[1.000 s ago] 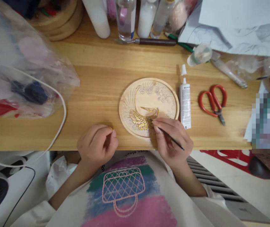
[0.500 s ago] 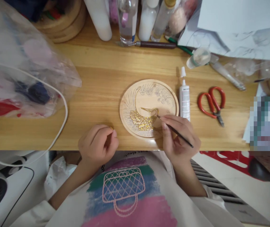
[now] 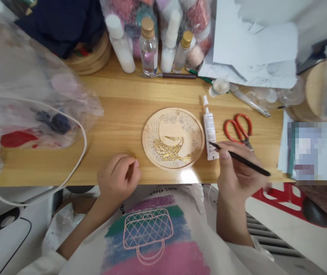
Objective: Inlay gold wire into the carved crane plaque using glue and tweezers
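Note:
A round wooden plaque (image 3: 189, 131) lies on the table, drawn with fine lines and bearing a crane (image 3: 170, 149) outlined in gold wire. My left hand (image 3: 119, 175) rests at the table edge left of it, thumb and forefinger pinched on a tiny bit of gold wire (image 3: 134, 157). To the right of the plaque, my right hand (image 3: 238, 172) grips slim black tweezers (image 3: 248, 162), whose tips point left over a white glue tube (image 3: 209, 128). Beyond that hand are red-handled cutting pliers (image 3: 239, 128), their jaws partly hidden by it.
Several bottles (image 3: 148, 49) stand at the back, with a dark-handled tool (image 3: 179, 75) before them. Paper sheets (image 3: 252, 49) lie at the back right. A plastic bag (image 3: 74, 99) and a white cable (image 3: 83, 137) occupy the left side.
My right hand has moved right with the tweezers, away from the plaque to beside the glue tube. My left hand keeps its pinch. The camera view has shifted, showing more of the back.

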### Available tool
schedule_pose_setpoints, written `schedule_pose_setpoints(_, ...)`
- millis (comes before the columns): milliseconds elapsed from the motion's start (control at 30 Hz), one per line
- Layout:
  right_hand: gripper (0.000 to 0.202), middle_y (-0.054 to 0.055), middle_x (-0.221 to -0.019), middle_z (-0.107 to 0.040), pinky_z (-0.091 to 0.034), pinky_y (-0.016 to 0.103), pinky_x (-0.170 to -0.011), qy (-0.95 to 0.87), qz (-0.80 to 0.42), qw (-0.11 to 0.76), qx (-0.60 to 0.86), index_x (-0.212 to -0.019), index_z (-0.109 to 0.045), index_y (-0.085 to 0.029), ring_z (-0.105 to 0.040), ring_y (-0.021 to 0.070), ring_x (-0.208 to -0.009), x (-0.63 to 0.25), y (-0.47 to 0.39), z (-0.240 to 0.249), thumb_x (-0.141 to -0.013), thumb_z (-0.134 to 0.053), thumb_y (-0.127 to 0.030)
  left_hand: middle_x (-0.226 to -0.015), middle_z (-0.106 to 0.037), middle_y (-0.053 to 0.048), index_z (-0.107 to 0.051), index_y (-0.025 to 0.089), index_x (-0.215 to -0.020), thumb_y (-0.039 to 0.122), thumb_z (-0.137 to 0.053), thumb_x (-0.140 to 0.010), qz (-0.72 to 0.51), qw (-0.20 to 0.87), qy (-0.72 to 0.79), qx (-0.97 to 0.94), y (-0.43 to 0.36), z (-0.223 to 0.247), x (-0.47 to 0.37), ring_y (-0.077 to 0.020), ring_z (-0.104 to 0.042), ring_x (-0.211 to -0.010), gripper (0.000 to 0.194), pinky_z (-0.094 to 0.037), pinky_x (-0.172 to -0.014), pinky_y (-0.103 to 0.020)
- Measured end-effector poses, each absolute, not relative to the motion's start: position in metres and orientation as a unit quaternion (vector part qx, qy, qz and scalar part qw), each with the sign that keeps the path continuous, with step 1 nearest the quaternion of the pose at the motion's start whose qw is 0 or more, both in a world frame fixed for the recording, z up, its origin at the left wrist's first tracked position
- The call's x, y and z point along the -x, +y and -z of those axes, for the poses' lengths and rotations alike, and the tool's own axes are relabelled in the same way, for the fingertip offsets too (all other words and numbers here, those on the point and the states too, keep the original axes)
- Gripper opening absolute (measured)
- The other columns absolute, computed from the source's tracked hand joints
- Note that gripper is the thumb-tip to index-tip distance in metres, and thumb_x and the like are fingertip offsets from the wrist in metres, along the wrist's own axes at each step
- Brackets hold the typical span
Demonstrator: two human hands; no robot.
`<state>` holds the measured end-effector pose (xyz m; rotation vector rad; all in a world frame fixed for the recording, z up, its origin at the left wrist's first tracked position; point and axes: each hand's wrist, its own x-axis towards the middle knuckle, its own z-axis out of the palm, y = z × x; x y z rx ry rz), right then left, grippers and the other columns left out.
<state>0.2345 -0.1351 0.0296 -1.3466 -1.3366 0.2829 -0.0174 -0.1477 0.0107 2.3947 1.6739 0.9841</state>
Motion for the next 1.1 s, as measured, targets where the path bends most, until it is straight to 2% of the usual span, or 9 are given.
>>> schedule_pose_setpoints(167, 0.021, 0.002, -0.086, -0.075, -0.059, 0.033, -0.076, -0.567, -0.190, 0.580, 0.553, -0.095, -0.075, -0.024, -0.071, 0.0177, -0.085, -0.233, -0.143, -0.036, -0.084, -0.068, -0.007, -0.074, -0.067, -0.002, -0.055, 0.021, -0.080, 0.012, -0.058, -0.086, -0.319, 0.036, 0.552, -0.770, -0.149, -0.009, 0.017, -0.0132, -0.064, -0.066, 0.011, -0.046, -0.056, -0.023)
schedule_pose_setpoints(333, 0.027, 0.002, -0.096, -0.076, -0.058, 0.033, -0.082, -0.658, -0.261, 0.486, 0.513, -0.102, -0.073, -0.026, -0.071, 0.0172, -0.092, -0.235, -0.146, -0.032, -0.084, -0.067, -0.006, -0.076, -0.067, -0.002, -0.055, 0.021, -0.081, 0.012, -0.058, -0.087, -0.321, 0.035, 0.550, -0.770, -0.150, -0.008, 0.017, -0.0125, -0.064, -0.066, 0.011, -0.044, -0.054, -0.023)
schedule_pose_setpoints(733, 0.022, 0.007, -0.098, -0.075, -0.058, 0.034, -0.083, -0.737, -0.288, 0.416, 0.448, -0.103, -0.070, -0.021, -0.070, 0.0176, -0.094, -0.229, -0.127, -0.022, -0.088, -0.063, -0.007, -0.074, -0.067, -0.002, -0.057, 0.020, -0.081, 0.012, -0.059, -0.085, -0.310, 0.025, 0.544, -0.779, -0.149, -0.009, 0.018, -0.0127, -0.063, -0.063, 0.010, -0.044, -0.053, -0.023)
schedule_pose_setpoints(1100, 0.028, 0.007, -0.100, -0.074, -0.056, 0.033, -0.085, -0.730, -0.327, 0.407, 0.440, -0.106, -0.071, -0.020, -0.069, 0.0168, -0.094, -0.231, -0.125, -0.018, -0.085, -0.066, -0.003, -0.075, -0.066, -0.003, -0.057, 0.020, -0.083, 0.010, -0.062, -0.083, -0.309, 0.029, 0.538, -0.783, -0.148, -0.009, 0.018, -0.0142, -0.063, -0.065, 0.011, -0.045, -0.055, -0.024)
